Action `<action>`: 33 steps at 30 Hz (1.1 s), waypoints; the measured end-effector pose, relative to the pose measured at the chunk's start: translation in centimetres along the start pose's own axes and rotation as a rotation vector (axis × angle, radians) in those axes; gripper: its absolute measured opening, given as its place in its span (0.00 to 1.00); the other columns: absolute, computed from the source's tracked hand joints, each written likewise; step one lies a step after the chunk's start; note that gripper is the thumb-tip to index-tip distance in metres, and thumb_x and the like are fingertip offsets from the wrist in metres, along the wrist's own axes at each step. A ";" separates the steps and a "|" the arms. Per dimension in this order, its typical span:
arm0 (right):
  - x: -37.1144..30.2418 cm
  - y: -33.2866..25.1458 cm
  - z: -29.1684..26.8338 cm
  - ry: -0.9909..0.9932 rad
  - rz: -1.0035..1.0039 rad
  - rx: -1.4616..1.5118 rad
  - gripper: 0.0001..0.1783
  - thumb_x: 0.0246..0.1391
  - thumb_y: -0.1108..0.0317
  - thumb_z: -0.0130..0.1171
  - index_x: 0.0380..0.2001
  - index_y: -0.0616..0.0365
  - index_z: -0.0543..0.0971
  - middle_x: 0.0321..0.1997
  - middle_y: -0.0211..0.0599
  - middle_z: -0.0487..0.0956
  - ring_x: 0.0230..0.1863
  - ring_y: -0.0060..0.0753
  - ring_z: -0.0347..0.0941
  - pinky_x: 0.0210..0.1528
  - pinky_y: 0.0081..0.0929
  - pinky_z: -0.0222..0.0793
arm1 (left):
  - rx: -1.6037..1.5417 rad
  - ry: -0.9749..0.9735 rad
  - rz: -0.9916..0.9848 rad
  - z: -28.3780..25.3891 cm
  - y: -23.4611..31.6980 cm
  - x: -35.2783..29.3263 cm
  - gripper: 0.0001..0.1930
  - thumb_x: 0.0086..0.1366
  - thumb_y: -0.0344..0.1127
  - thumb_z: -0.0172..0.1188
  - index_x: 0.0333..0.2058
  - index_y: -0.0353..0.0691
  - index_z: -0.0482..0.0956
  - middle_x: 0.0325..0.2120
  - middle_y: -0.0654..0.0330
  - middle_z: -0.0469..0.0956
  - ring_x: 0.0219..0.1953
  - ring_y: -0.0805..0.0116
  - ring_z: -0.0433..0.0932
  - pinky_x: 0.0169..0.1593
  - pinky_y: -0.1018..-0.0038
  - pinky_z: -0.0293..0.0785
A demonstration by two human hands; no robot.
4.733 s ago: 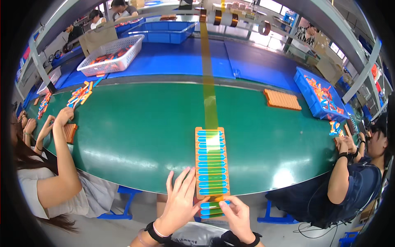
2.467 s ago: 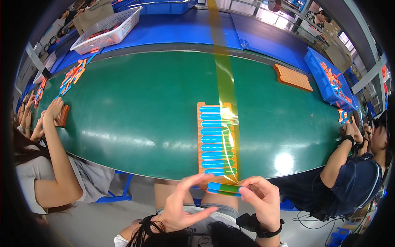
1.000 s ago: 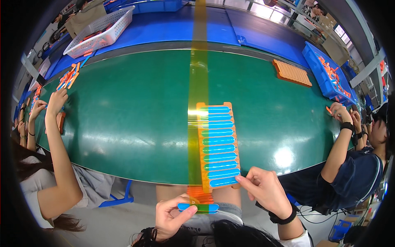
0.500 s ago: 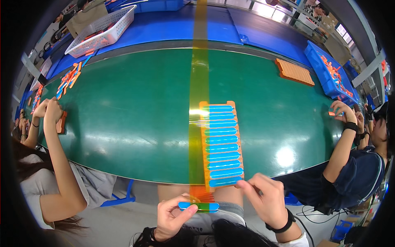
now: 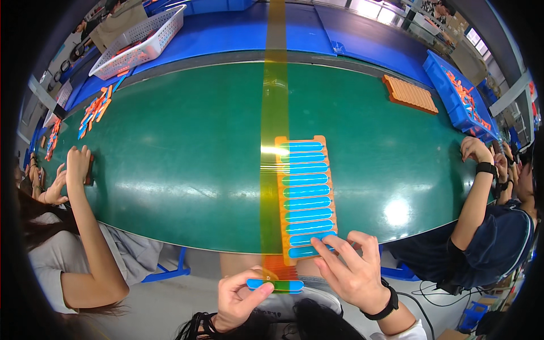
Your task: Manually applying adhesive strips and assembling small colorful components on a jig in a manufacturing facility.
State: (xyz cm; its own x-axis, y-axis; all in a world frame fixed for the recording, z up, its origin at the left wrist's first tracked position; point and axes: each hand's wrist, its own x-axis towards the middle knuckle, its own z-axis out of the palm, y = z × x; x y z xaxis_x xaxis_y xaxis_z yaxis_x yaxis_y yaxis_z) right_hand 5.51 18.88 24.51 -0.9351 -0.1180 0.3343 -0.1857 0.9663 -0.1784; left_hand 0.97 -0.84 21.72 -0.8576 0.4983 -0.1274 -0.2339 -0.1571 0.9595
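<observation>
An orange ribbed tray [image 5: 319,139] lies on the green table with its lower end at the near edge. Blue flat strips with rounded ends [image 5: 306,191] fill its slots in a row. Low in the view, my left hand [image 5: 241,301] pinches a small stack of the same blue strips [image 5: 293,285] between thumb and fingers. My right hand [image 5: 357,272] is over the tray's near right corner, fingers apart and bent. Its index fingertip touches the nearest strips there, and I see nothing gripped in it.
A see-through yellow band [image 5: 275,102] runs down the view, over the tray's left side. Another orange tray [image 5: 411,95] lies at the far right beside a blue bin [image 5: 447,96]. Loose strips [image 5: 95,110] and a white basket [image 5: 153,51] are far left. Co-workers sit on both sides.
My right hand has moved left and inward, bringing its fingertips from the tray's corner onto the nearest strips, and its fingers have spread. My left hand stays nearly still with its strips.
</observation>
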 end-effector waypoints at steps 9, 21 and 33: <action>-0.2 -0.2 -0.3 0.127 0.207 0.529 0.12 0.38 0.69 0.62 0.30 0.59 0.75 0.32 0.31 0.72 0.32 0.30 0.64 0.34 0.24 0.59 | -0.068 0.012 0.095 0.7 -0.5 0.0 0.02 0.53 0.21 0.53 0.25 0.27 0.72 0.23 0.58 0.73 0.24 0.76 0.66 0.29 0.82 0.62; -2.3 -2.5 -0.2 0.130 0.842 1.253 0.04 0.44 0.79 0.56 0.25 0.68 0.72 0.26 0.34 0.74 0.25 0.17 0.66 0.28 0.13 0.61 | 0.837 0.013 0.641 1.4 -0.1 2.2 0.17 0.47 0.27 0.60 0.37 0.28 0.71 0.34 0.53 0.75 0.32 0.60 0.70 0.38 0.72 0.66; -2.7 -2.6 2.0 0.286 1.000 1.331 0.15 0.46 0.81 0.55 0.33 0.62 0.60 0.22 0.34 0.73 0.25 0.18 0.71 0.27 0.13 0.66 | 1.058 -0.053 0.474 1.5 0.2 3.3 0.43 0.38 0.29 0.67 0.53 0.28 0.53 0.48 0.53 0.69 0.39 0.59 0.63 0.43 0.70 0.58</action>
State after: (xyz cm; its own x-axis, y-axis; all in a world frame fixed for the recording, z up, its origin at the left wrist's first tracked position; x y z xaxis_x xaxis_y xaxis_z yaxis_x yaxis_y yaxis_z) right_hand 7.93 16.21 22.25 -0.7824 0.5633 -0.2656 0.1557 -0.2359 -0.9592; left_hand -1.22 2.03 21.85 -0.7307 0.6190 0.2878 0.6269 0.4416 0.6419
